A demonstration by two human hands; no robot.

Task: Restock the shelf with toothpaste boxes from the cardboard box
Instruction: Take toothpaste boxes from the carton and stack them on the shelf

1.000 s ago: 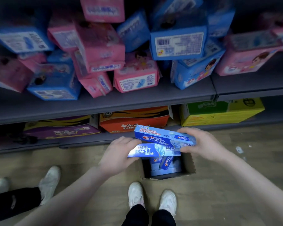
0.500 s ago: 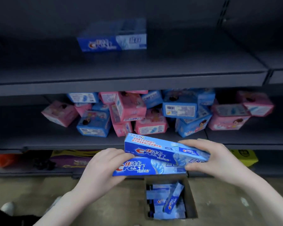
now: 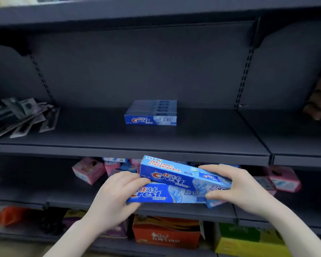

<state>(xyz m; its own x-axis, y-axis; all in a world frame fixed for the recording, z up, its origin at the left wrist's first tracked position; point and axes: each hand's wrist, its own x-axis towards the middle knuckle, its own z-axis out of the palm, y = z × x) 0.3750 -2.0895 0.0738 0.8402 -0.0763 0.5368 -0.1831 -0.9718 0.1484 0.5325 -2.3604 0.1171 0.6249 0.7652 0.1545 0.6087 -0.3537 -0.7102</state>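
Head view — toothpaste boxes (image 3: pixel 176 184) between hands

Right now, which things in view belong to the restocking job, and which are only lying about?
Belong to the job:
- two toothpaste boxes, held between left hand and right hand
- toothpaste stack already on the dark shelf

Lying about:
- pink and blue boxes one shelf lower
- flat packets at upper left
- orange carton, green carton at the bottom
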